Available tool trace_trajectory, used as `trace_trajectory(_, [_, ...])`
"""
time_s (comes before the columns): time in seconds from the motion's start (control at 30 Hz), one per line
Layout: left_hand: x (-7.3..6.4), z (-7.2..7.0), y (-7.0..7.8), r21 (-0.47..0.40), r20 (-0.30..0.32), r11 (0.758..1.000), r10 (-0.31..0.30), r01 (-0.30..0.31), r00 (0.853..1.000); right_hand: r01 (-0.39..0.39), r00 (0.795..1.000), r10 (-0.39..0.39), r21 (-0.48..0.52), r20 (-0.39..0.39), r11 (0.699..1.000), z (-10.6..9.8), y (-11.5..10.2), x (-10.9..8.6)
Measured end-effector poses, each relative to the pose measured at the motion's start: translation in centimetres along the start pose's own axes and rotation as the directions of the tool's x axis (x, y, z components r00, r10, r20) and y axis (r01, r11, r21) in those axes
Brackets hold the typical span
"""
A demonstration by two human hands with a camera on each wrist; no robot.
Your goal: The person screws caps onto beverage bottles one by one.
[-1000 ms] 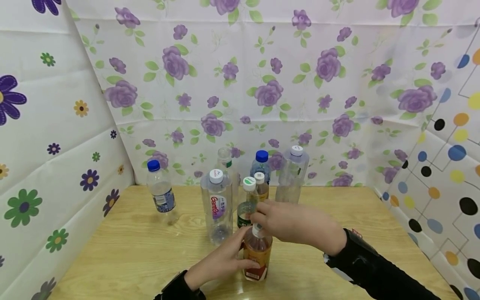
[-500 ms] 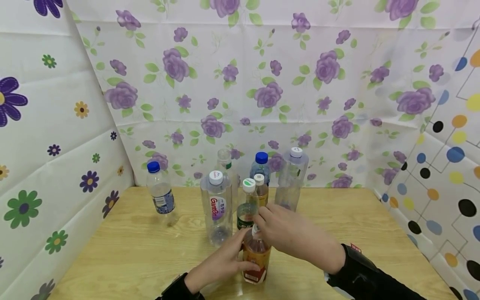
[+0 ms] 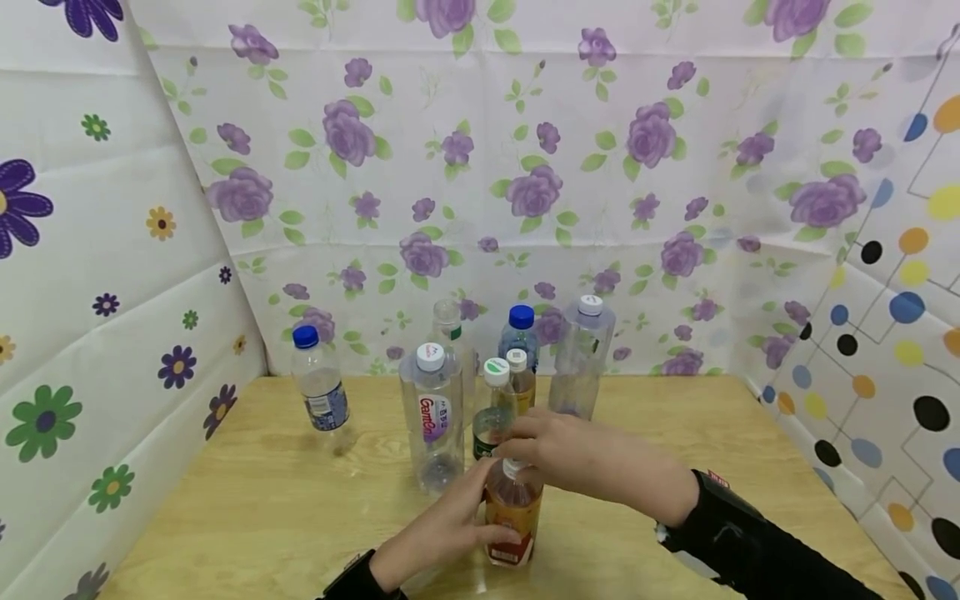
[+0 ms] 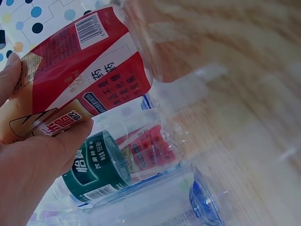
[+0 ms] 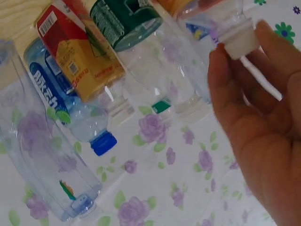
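Observation:
A drink bottle (image 3: pixel 513 508) with a red and orange label stands upright near the front of the table. My left hand (image 3: pixel 442 525) grips its body from the left, thumb across the label; the left wrist view shows that label (image 4: pixel 89 70) close up. Over the top, my right hand (image 3: pixel 585 454) reaches in from the right, partly hiding the white cap (image 3: pixel 512 468). In the right wrist view, thumb and fingers pinch the sides of that cap (image 5: pixel 241 40). Just behind stands a green-labelled bottle (image 3: pixel 491 429).
Several upright bottles stand behind: a large clear one (image 3: pixel 435 417), a small amber-labelled one (image 3: pixel 522 387), a blue-capped one (image 3: pixel 519 333) and a tall clear one (image 3: pixel 581 367). Another blue-capped bottle (image 3: pixel 322 392) stands apart at left. Flowered cloth (image 3: pixel 480 167) backs the wooden table (image 3: pixel 247 500).
My right hand has turned about the cap, its fingers now reaching farther left over the top. The left hand keeps its grip, and the bottle stays in place.

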State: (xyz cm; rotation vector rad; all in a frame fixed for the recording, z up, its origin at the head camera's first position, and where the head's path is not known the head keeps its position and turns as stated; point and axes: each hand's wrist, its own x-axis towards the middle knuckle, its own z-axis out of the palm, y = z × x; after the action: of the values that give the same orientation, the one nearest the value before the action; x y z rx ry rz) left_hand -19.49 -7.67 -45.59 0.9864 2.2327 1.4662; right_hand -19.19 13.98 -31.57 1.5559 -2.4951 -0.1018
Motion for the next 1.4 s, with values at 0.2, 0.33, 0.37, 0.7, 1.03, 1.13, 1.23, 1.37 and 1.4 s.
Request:
trace_trajectory(0.2, [-0.1,0.1,0.2,-0.015,-0.008,0.999,-0.03,0.03,1.0,0.076,0.997,-0.075,0.066,-0.02,0.995,-0.3,0.6,0.1])
trace_trajectory(0.33, [0.0,0.0,0.3,-0.029,-0.001,1.0,-0.009,0.009,1.0,0.067,0.998,-0.067,0.003,0.007,0.998,-0.6,0.4,0.1])
trace_trajectory(0.37, [0.0,-0.1,0.3,-0.038,0.002,0.999,0.002,-0.002,1.0,0.058,0.998,-0.058,-0.015,0.024,0.998,-0.7,0.4,0.1])
trace_trajectory(0.7, [-0.4,0.0,0.4,-0.042,-0.021,0.999,0.027,-0.027,0.999,-0.001,1.0,0.001,0.01,0.026,1.0,0.0,0.2,-0.2])
trace_trajectory(1.03, [-0.5,-1.0,0.8,-0.075,-0.009,0.997,-0.018,0.017,1.0,-0.171,0.974,0.212,0.356,-0.081,0.919,3.8,0.4,-3.3])
trace_trajectory(1.13, [-0.6,-2.1,1.3,-0.066,-0.031,0.998,-0.022,0.02,0.999,-0.229,0.957,0.283,0.428,-0.065,0.875,5.1,0.6,-4.3])
trace_trajectory(1.23, [-1.0,-3.7,2.3,-0.061,-0.042,0.998,-0.029,0.026,0.999,-0.281,0.941,0.335,0.445,-0.045,0.85,6.5,0.7,-5.2])
trace_trajectory(1.37, [-2.2,-6.5,3.7,-0.064,0.013,0.998,-0.028,0.028,1.0,-0.32,0.933,0.359,0.443,-0.005,0.837,8.3,0.7,-6.0])
trace_trajectory(1.4, [-2.6,-7.3,4.0,-0.052,0.027,0.998,-0.022,0.023,0.999,-0.322,0.934,0.358,0.446,0.002,0.835,8.6,0.7,-6.2])
